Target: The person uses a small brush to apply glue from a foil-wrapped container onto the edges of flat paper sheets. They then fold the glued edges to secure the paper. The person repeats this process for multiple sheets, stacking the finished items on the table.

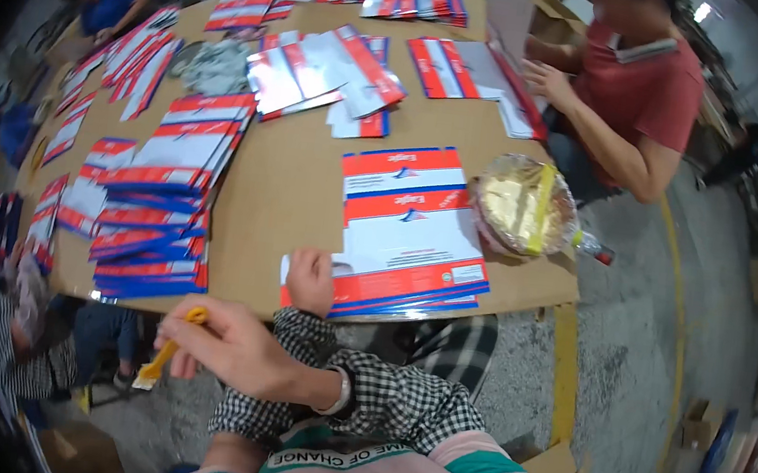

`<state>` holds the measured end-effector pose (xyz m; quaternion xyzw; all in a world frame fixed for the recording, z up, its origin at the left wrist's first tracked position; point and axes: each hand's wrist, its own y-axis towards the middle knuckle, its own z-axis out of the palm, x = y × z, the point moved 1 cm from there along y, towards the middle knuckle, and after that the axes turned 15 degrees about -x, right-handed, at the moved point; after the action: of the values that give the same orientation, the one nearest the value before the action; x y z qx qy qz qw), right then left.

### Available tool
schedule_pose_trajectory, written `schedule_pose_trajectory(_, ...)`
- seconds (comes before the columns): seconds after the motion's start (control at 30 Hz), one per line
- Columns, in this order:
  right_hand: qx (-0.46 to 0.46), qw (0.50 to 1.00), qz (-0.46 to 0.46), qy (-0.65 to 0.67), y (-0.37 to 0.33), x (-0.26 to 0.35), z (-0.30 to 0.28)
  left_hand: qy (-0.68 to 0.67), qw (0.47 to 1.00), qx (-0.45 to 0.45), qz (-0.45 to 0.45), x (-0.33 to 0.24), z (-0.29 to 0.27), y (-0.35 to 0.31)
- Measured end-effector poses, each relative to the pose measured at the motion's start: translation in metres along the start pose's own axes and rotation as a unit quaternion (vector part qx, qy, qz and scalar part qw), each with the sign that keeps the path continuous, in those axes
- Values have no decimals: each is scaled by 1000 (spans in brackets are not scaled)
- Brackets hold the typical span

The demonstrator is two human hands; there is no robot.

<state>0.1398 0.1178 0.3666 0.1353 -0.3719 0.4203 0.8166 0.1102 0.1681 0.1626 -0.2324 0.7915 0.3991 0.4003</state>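
At lower left of the frame, the right hand [235,348] grips the brush [160,362], long axis slanting, bristles [144,381] toward lower left; the left hand [310,281] curls at the sheets [416,227], grip unclear.

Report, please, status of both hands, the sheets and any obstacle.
Right hand holds yellow brush. Left hand at lower-left corner of printed sheets. Sheets lying flat, overlapping. Possible obstacle: wrapped bowl close on their right.
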Motion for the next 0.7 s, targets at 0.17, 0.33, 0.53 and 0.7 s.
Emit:
schedule_pose_trajectory(0.17,-139,976,-125,-112,-10,23,-74,-467,822,-81,-316,29,11,-24)
schedule_pose_trajectory(0.33,-324,935,-136,-58,-19,45,-140,-178,980,33,-86,38,-2,-8)
schedule_pose_trajectory(0.53,-441,864,-231,-79,-30,48,-203,-67,995,17,-77,4,-18,3)
schedule_pose_trajectory(0.7,-468,863,-174,-76,-18,23,-225,-116,983,31,-138,6,-22,1)
